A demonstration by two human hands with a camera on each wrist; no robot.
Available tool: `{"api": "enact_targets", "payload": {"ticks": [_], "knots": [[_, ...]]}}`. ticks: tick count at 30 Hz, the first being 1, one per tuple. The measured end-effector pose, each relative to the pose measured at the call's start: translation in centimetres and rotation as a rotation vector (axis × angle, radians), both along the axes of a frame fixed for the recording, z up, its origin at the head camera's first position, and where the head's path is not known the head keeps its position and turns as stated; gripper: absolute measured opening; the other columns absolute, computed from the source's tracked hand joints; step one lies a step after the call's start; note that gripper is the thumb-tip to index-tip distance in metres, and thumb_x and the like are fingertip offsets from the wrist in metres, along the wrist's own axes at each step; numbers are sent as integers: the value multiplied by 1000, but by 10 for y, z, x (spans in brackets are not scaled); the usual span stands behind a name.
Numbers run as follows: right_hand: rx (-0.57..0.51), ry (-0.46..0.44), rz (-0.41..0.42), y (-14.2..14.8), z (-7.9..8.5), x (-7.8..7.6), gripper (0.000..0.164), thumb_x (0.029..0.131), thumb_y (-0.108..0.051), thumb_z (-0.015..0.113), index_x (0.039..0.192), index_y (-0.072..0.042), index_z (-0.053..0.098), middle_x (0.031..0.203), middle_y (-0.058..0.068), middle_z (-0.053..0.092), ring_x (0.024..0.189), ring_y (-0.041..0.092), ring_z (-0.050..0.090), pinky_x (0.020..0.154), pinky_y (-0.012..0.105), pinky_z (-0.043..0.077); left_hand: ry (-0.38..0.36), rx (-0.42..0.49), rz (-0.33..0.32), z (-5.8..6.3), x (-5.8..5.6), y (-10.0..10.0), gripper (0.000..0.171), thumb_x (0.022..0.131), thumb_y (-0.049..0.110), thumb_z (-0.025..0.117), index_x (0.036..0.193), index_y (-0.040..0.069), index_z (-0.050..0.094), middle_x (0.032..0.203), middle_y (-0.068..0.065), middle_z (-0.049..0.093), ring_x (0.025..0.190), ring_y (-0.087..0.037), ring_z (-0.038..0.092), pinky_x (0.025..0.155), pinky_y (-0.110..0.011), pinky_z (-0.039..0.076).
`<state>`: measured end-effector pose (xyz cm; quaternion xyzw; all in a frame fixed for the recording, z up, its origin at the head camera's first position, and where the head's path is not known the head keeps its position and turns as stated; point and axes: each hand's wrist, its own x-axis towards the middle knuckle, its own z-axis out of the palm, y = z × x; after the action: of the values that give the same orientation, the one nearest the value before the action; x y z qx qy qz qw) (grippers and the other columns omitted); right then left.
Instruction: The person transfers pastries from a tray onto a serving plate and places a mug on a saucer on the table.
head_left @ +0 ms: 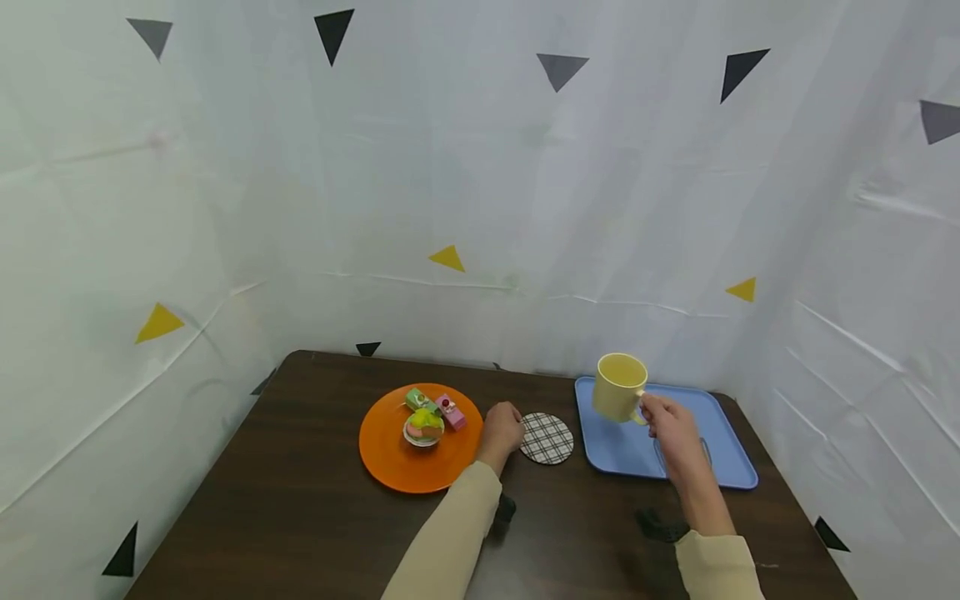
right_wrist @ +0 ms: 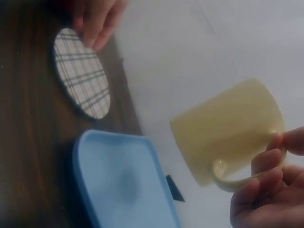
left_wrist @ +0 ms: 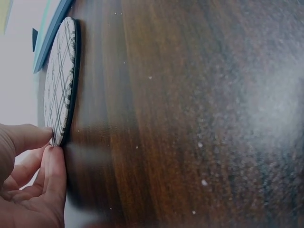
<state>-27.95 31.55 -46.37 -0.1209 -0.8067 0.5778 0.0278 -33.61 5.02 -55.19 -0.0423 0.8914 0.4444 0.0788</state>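
Note:
My left hand (head_left: 502,432) pinches the near edge of a round coaster (head_left: 547,438) with a black-and-white plaid top. In the left wrist view, the thumb and fingertips close on the coaster's rim (left_wrist: 58,85), which lies low over the dark wood. A pale yellow mug (head_left: 618,387) hangs over the blue tray (head_left: 622,454), held by its handle in my right hand (head_left: 672,433). The right wrist view shows fingers curled round the mug handle (right_wrist: 230,184), with the mug body (right_wrist: 228,128) raised above the tray.
Left of the coaster, an orange plate (head_left: 386,454) carries a green cake piece (head_left: 422,401), a pink one (head_left: 452,412) and a small cup of colourful food (head_left: 423,427). A white curtain (head_left: 480,183) with triangles stands behind the brown table (head_left: 300,483).

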Motion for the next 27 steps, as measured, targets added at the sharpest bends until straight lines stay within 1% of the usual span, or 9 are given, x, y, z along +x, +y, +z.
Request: {"api": "enact_targets", "payload": {"ticks": [4, 7, 14, 18, 21, 27], "knots": [[-57, 11, 22, -9, -4, 2, 33, 115, -27, 51, 92, -7, 65, 82, -5, 53, 77, 14, 46, 73, 28, 44, 4, -6, 3, -1, 0, -2, 5, 101, 2, 68, 105, 4, 69, 111, -12, 69, 99, -25, 65, 88, -42, 59], [-94, 7, 38, -16, -9, 4, 33, 115, -27, 51, 93, -6, 64, 84, -3, 52, 77, 14, 45, 74, 28, 44, 7, -13, -4, -3, -1, -3, 4, 100, 2, 69, 104, 4, 69, 110, -12, 69, 99, -25, 66, 89, -42, 59], [-154, -14, 47, -34, -29, 5, 33, 116, -26, 50, 96, -2, 62, 85, -2, 50, 77, 15, 44, 74, 29, 43, 7, -25, -28, -2, -2, -5, 3, 103, 5, 66, 103, 3, 68, 108, -11, 69, 95, -25, 64, 87, -42, 59], [-187, -29, 50, -42, -40, 5, 32, 115, -25, 52, 93, -4, 63, 84, -2, 50, 75, 16, 43, 72, 29, 42, 8, -43, -22, -2, -2, -3, 5, 104, 5, 65, 101, 5, 68, 106, -11, 69, 96, -25, 65, 87, -42, 59], [-196, -31, 52, -48, -47, 5, 32, 115, -25, 52, 92, -5, 63, 83, -2, 50, 74, 16, 43, 71, 29, 41, 13, -52, -17, -1, -2, -2, 4, 103, 6, 66, 101, 4, 68, 105, -10, 69, 98, -25, 66, 89, -43, 59], [-188, -22, 73, -61, -58, 8, 33, 114, -25, 53, 93, -2, 63, 82, -2, 49, 74, 15, 43, 72, 28, 41, 21, -63, -7, 2, -2, -1, 7, 101, 8, 70, 99, 2, 67, 102, -10, 68, 95, -25, 65, 90, -43, 60]]}}
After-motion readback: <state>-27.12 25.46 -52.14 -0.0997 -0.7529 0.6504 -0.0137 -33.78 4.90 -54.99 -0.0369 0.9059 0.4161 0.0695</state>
